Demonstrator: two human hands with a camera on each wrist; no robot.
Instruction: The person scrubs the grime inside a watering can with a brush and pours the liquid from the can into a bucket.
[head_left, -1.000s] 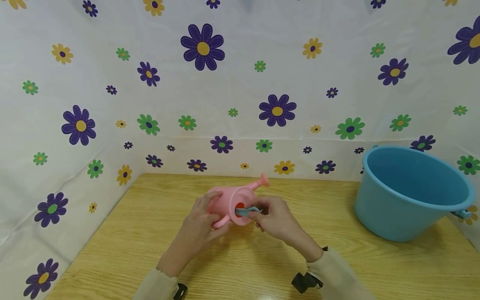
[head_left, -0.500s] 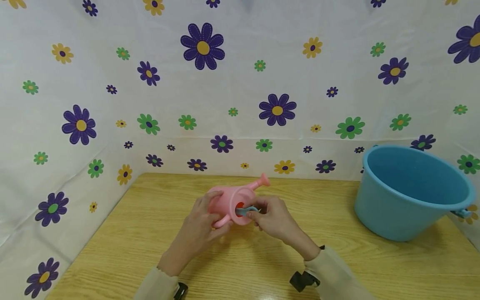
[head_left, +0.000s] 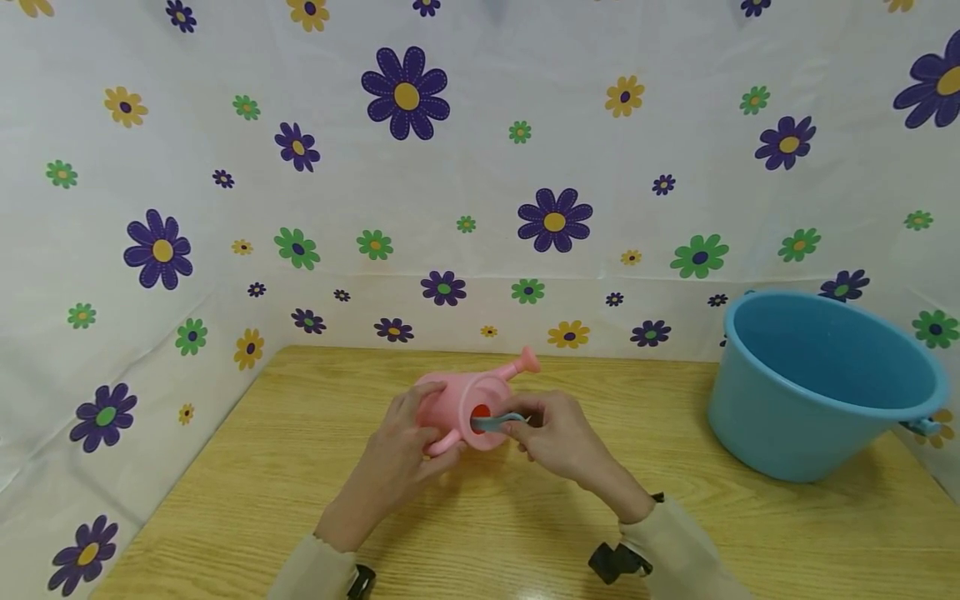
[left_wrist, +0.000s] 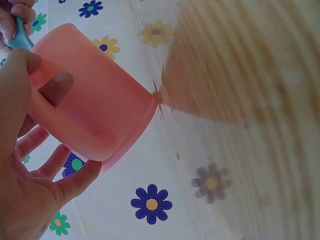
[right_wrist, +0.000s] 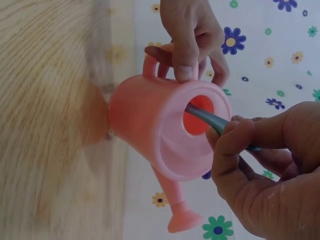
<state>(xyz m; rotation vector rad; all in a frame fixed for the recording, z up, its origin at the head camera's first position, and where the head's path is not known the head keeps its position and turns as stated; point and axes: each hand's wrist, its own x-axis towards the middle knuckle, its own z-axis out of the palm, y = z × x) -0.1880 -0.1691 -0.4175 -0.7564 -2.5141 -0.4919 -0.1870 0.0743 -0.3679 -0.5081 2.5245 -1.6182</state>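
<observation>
A pink toy watering can (head_left: 444,407) stands tilted on the table, its round opening toward the right and its spout (head_left: 517,365) pointing to the back right. My left hand (head_left: 401,442) grips the can by its handle (left_wrist: 70,127) and side. With thumb and fingers my right hand (head_left: 555,437) pinches a slim blue-grey handle (right_wrist: 207,117) of a tool. Its other end goes through the can's red-looking opening (right_wrist: 196,125), so the tool's head is hidden and its kind cannot be told.
A large blue bucket (head_left: 780,417) stands at the right of the wooden table (head_left: 247,500). A white flower-print sheet (head_left: 480,167) hangs behind and along the left side.
My right hand has shifted slightly to the right, and a bit more of the blue-grey handle shows outside the opening. The watering can and my left hand stay in place.
</observation>
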